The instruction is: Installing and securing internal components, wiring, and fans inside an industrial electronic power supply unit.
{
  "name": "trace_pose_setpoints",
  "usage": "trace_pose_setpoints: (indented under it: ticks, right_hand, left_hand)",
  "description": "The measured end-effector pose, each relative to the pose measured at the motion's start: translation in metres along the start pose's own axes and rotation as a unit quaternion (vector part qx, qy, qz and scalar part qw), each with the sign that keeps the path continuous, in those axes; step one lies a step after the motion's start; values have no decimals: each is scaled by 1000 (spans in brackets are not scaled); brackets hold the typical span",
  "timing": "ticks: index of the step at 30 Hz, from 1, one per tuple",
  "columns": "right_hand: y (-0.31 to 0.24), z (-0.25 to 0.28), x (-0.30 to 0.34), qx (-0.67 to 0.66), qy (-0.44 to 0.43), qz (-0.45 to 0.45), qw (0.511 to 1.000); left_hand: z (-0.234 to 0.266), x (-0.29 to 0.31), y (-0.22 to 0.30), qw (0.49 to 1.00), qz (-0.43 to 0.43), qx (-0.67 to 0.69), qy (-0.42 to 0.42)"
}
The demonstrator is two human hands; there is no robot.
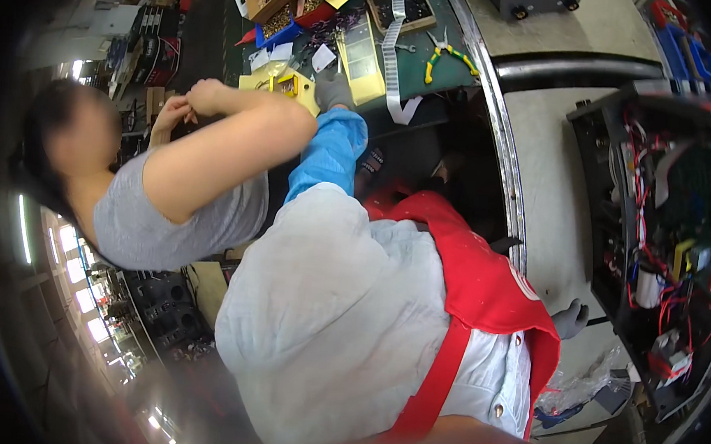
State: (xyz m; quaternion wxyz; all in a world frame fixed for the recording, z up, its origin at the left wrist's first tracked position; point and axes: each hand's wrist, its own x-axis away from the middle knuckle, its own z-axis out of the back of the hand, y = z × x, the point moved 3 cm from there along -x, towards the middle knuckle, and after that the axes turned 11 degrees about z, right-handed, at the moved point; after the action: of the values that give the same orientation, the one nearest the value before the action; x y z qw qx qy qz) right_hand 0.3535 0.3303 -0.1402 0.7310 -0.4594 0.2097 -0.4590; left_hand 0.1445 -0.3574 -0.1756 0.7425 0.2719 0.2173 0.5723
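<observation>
My left hand [332, 91], in a grey glove, reaches over the far workbench past a blue sleeve cover [327, 154]. It rests by yellow sheets [364, 78], close to a yellow-framed electrical part [287, 85] and a white tag [324, 57]; its fingertips are too small to make out. Low at my right side hangs my right hand [570, 319], also grey-gloved. Its fingers are slightly apart, with nothing visible in them. Beside it stands an opened black machine housing [596, 198] with a green circuit board [703, 197] and red wires inside.
Close on my left, a person in a grey shirt [182, 226] holds a bent arm across the bench edge. Yellow-green pliers [449, 57], a silvery strip [392, 51] and bins of small brass-coloured parts [280, 29] lie on the bench. A metal rail [505, 150] borders the aisle.
</observation>
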Motion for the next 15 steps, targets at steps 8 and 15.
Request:
trace_pose_setpoints:
  ticks: [8,15]
  right_hand:
    - [14,-34,40,107,-80,-59,989]
    - [-19,-86,58,101,-188,15,977]
  left_hand:
    - [-19,-87,13,990,-54,-131,-20]
    - [-32,-98,30,967,-93,-235,-35]
